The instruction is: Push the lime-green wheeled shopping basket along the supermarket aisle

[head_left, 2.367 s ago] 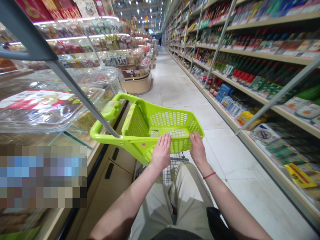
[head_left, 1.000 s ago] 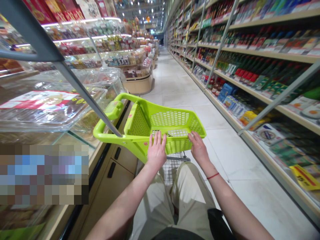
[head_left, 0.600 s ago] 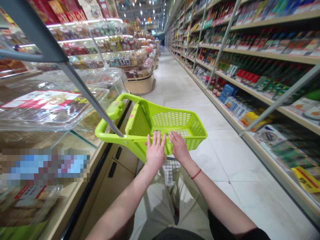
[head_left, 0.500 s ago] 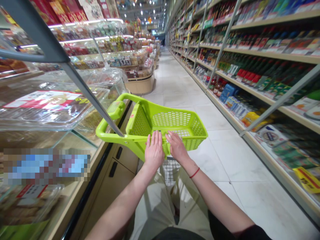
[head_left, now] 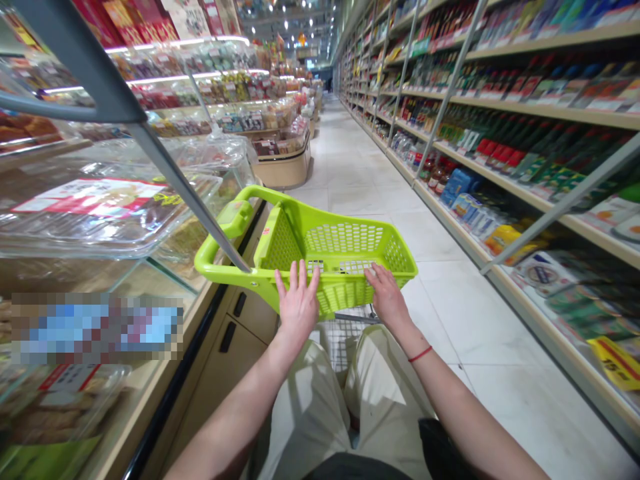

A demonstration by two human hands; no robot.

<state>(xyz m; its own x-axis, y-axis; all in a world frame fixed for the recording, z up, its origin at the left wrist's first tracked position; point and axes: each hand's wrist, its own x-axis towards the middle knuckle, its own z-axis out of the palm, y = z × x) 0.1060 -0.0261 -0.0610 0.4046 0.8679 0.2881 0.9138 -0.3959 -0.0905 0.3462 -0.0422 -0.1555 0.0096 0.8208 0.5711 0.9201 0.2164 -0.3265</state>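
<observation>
A lime-green shopping cart (head_left: 345, 230) stands sideways in front of my legs, its basket perforated with small holes. My left hand (head_left: 299, 297) is open, fingers spread, at the near rim of the basket. Whether its palm touches the cart's side cannot be told. Further right along the same rim is my right hand (head_left: 391, 300), its fingers loosely bent and apart, with nothing visible in them. A red string bracelet (head_left: 421, 354) circles my right wrist. Beneath the basket, a wire lower rack (head_left: 340, 343) shows between my knees.
On the left, a wooden counter holds clear plastic food packs (head_left: 90, 213). Beyond stand a tiered display (head_left: 200, 87) and a rounded bin (head_left: 283, 167). Tall shelves (head_left: 540, 110) of bottles and boxes line the right. A grey pole (head_left: 183, 190) crosses the upper left. The tiled aisle (head_left: 350, 167) runs ahead.
My hands have moved apart along the rim, left hand leftward and right hand rightward. The left fingers have spread. The cart has hardly shifted in view.
</observation>
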